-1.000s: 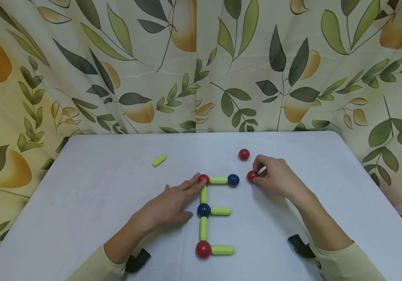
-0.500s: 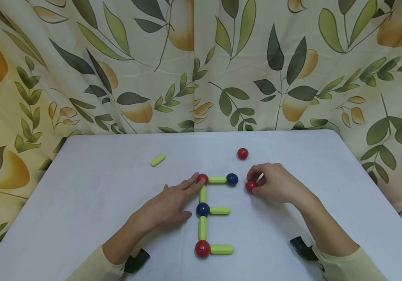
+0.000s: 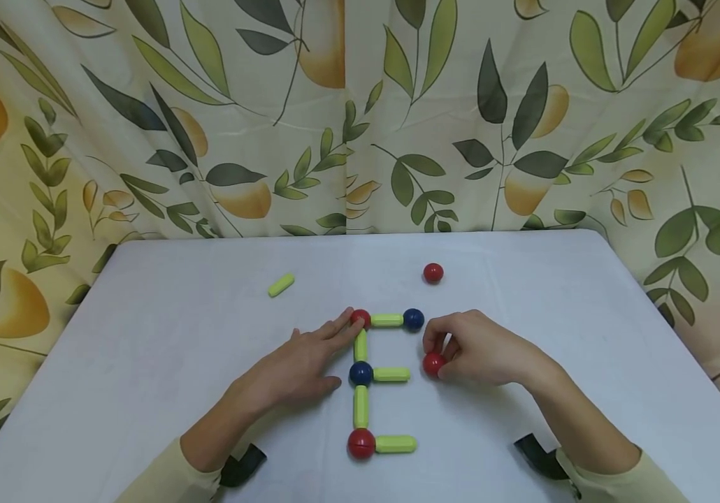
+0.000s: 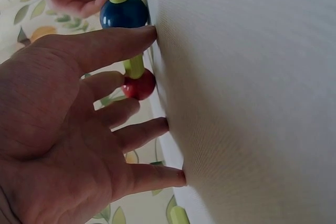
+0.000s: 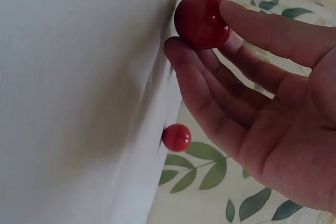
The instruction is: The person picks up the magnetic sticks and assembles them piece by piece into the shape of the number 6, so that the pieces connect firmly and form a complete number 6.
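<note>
On the white table, green sticks and red and blue balls join into an E-like figure. My left hand (image 3: pixel 300 363) lies beside its upper left, with straight fingertips touching the top red ball (image 3: pixel 361 319). In the left wrist view that hand's fingers are spread. My right hand (image 3: pixel 482 349) pinches a loose red ball (image 3: pixel 433 364) between thumb and fingers, just right of the free end of the middle stick (image 3: pixel 392 374). A blue ball (image 3: pixel 413 319) caps the top stick (image 3: pixel 387 320). A blue ball (image 3: pixel 361 373) forms the middle joint, and a red ball (image 3: pixel 361 443) the bottom one.
Another red ball (image 3: pixel 433 272) sits toward the back of the table (image 3: pixel 146 314). A loose green stick (image 3: pixel 281 284) lies at the back left. The bottom stick (image 3: pixel 396 443) points right. A patterned curtain (image 3: pixel 310 140) hangs behind the table.
My right hand has brought its red ball toward me and leftward, from beside the top blue ball to near the middle stick's end. The left hand stays in place.
</note>
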`<action>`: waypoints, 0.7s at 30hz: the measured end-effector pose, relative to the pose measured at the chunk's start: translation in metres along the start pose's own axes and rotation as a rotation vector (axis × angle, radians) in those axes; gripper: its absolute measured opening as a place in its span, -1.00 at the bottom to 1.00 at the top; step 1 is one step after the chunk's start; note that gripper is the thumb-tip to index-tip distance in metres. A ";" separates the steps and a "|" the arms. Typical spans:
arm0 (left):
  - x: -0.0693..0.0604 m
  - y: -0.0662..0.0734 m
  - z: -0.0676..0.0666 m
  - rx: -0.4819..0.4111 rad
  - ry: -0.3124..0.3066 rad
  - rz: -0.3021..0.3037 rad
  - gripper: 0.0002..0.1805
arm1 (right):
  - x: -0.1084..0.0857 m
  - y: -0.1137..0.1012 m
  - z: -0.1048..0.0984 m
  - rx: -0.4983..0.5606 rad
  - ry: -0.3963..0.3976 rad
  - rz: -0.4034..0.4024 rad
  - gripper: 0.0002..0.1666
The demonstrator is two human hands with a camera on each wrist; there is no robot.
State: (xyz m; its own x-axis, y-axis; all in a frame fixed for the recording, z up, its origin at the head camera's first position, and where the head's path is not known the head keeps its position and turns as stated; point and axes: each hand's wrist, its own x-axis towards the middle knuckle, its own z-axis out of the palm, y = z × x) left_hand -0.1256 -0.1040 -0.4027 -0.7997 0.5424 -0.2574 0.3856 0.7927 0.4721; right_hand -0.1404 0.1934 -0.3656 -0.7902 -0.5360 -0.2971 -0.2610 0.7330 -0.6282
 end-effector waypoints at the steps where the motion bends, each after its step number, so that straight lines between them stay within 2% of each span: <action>1: 0.000 0.000 0.000 0.002 0.000 0.002 0.02 | 0.000 -0.001 0.001 0.002 -0.008 -0.007 -0.72; 21: 0.001 -0.001 0.001 0.000 0.009 0.006 0.02 | 0.004 -0.006 0.012 0.015 -0.024 -0.089 -0.70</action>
State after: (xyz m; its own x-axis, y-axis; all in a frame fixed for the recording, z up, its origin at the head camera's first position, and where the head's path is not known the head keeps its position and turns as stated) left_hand -0.1269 -0.1041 -0.4042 -0.8014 0.5446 -0.2474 0.3902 0.7894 0.4740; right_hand -0.1354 0.1822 -0.3720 -0.7508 -0.6089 -0.2560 -0.3216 0.6755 -0.6635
